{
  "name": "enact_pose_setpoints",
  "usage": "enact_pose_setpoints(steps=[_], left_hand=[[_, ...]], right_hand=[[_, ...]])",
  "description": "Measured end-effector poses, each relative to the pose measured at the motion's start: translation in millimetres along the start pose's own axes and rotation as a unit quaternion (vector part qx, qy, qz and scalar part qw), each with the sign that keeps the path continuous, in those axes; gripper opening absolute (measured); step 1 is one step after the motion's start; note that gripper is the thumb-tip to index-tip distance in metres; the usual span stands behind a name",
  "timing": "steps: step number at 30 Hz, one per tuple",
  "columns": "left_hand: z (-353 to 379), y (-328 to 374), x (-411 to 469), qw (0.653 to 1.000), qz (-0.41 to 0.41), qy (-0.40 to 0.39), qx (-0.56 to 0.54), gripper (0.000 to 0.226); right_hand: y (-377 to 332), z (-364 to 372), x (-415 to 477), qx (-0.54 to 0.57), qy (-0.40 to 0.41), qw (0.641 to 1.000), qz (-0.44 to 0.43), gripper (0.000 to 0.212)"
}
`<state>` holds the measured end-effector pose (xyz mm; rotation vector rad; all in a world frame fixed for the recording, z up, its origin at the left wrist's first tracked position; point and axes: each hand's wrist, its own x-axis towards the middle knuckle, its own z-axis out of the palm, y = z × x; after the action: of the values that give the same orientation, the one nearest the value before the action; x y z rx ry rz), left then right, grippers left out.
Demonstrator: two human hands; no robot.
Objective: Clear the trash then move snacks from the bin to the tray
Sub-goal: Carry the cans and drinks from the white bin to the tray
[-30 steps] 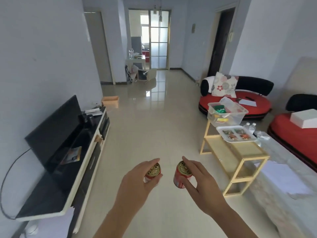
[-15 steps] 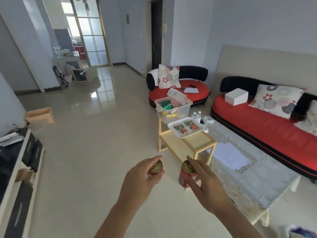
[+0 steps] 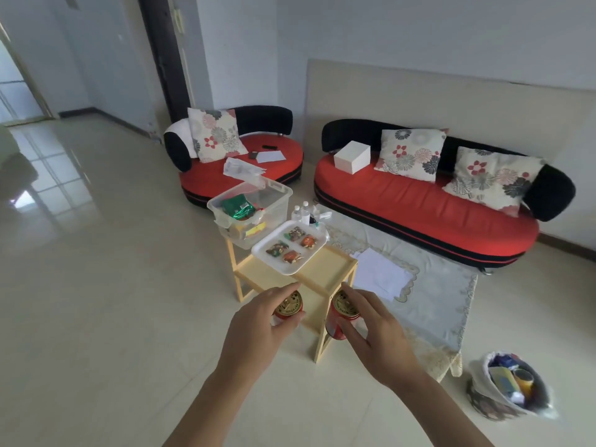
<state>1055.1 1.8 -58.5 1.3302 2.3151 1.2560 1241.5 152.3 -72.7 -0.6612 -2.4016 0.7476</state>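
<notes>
Pale glossy floor tiles (image 3: 96,285) spread across the room, with a short red sofa (image 3: 225,179) at 11 o'clock and a long red sofa (image 3: 419,201) at 1 o'clock. Both bare forearms reach forward from 6 o'clock, backs of the hands up, side by side but apart. The left hand (image 3: 258,330) grasps a red can (image 3: 288,306) from above, thumb and fingers curled round its gold top. The right hand (image 3: 377,337) grips a second red can (image 3: 342,314) the same way, fingers spread over the rim, the can tilted slightly. Just beyond the hands at 12 o'clock stands a wooden side table (image 3: 325,272). On it a white tray (image 3: 274,262) carries four snack packets (image 3: 292,256), and a clear bin (image 3: 279,204) holding more packets sits behind the tray. A bag of rubbish (image 3: 477,379) stands on the floor at 4 o'clock.
</notes>
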Motion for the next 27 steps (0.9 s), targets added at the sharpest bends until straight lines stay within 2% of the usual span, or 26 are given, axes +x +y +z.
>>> enact_pose_setpoints(steps=[5, 11, 18, 27], left_hand=[[5.5, -27.8, 58.2, 0.999, 0.018, -0.040, -0.013, 0.049], [39.5, -63.1, 127.0, 0.994, 0.035, -0.099, -0.010, 0.049], [103.6, -100.5, 239.4, 0.986, 0.023, -0.166, -0.008, 0.052], [197.7, -125.2, 408.1, 0.976, 0.049, -0.208, 0.028, 0.054]], right_hand=[[9.2, 21.4, 38.4, -0.010, 0.021, 0.999, 0.041, 0.053], [52.6, 58.0, 82.5, -0.012, 0.044, 0.995, 0.089, 0.057], [142.1, 89.8, 157.1, 0.011, 0.063, 0.988, 0.140, 0.057], [266.9, 101.2, 275.7, 0.001, 0.076, 0.979, 0.188, 0.053]])
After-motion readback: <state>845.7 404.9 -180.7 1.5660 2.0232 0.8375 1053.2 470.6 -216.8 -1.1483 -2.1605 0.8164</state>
